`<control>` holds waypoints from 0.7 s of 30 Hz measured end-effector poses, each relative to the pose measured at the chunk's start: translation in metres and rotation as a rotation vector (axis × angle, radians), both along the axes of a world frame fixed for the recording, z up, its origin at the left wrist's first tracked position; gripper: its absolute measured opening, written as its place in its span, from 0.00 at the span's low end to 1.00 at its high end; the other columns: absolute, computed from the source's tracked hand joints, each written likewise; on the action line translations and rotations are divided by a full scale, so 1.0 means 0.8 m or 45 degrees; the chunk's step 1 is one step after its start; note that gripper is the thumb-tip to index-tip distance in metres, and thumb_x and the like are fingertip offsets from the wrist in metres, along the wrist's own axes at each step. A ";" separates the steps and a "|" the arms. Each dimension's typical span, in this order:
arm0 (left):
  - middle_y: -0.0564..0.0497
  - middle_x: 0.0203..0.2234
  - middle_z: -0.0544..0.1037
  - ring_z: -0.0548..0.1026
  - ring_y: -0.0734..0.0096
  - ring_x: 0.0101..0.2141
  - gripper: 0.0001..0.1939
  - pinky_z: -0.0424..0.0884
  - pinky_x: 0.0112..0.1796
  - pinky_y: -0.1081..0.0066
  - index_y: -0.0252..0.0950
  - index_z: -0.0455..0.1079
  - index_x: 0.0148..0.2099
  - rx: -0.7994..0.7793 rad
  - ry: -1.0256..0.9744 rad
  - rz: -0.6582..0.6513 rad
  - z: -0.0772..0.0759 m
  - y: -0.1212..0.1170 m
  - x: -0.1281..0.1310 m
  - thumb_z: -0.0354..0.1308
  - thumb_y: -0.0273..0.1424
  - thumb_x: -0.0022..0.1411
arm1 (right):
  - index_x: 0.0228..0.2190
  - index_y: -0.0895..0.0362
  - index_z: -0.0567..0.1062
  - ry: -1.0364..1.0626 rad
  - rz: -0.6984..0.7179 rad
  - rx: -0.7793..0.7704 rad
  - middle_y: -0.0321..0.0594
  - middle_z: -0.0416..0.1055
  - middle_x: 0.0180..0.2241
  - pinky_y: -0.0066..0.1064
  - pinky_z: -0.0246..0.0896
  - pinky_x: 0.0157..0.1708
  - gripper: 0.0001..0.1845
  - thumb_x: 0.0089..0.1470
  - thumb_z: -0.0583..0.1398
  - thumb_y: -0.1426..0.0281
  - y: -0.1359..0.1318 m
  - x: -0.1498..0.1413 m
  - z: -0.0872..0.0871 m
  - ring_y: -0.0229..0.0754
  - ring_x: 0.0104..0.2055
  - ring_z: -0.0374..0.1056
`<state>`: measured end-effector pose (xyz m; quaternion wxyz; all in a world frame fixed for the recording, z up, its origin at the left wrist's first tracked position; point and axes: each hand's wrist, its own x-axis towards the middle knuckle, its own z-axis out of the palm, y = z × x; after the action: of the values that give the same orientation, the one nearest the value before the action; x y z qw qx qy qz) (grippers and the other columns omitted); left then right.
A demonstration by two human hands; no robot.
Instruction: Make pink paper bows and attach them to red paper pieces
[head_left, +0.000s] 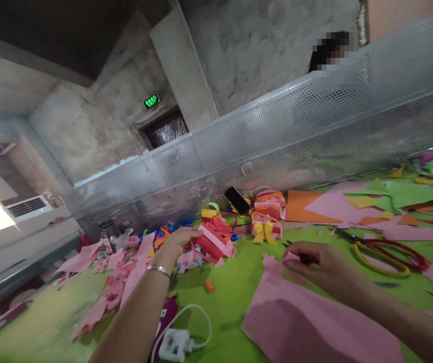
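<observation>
My left hand (180, 239) reaches forward into a heap of red and pink paper pieces (212, 242), its fingers curled on them; a silver bangle sits on that wrist. My right hand (310, 262) is closed in a pinch on a small pink paper piece (271, 262), just above the top edge of a large pink paper sheet (307, 322) lying on the green table (224, 302).
Red and yellow scissors (386, 252) lie right of my right hand. Folded paper bows (265, 227), a black phone (237, 200) and coloured sheets (352, 204) sit along a perforated metal divider (276, 141). A white charger with cable (174, 343) lies near. A person is behind the divider.
</observation>
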<state>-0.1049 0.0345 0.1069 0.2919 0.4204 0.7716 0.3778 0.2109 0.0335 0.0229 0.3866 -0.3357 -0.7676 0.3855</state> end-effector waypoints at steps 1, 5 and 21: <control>0.56 0.14 0.69 0.67 0.76 0.18 0.13 0.65 0.24 0.73 0.34 0.68 0.25 0.025 -0.002 -0.027 0.009 -0.002 0.010 0.67 0.34 0.37 | 0.17 0.56 0.62 0.063 0.025 -0.042 0.31 0.53 0.18 0.27 0.45 0.22 0.16 0.50 0.55 0.61 0.000 0.003 0.004 0.35 0.22 0.51; 0.53 0.23 0.73 0.69 0.75 0.24 0.15 0.64 0.27 0.75 0.33 0.71 0.32 0.131 0.048 -0.241 0.026 -0.010 0.066 0.65 0.33 0.39 | 0.20 0.57 0.64 0.346 0.152 -0.259 0.30 0.54 0.19 0.26 0.45 0.23 0.18 0.51 0.56 0.56 0.003 0.018 0.015 0.34 0.23 0.51; 0.50 0.33 0.72 0.70 0.68 0.34 0.25 0.65 0.36 0.70 0.37 0.67 0.48 0.241 0.316 -1.092 0.008 0.021 0.181 0.62 0.36 0.46 | 0.23 0.62 0.78 1.121 0.467 -1.143 0.36 0.74 0.22 0.21 0.57 0.25 0.09 0.34 0.70 0.73 0.019 0.001 -0.009 0.30 0.23 0.65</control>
<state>0.0401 0.0511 0.1133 0.2874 0.7688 0.5191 0.2385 0.2118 0.0488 0.0153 0.4151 -0.1386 -0.3469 0.8296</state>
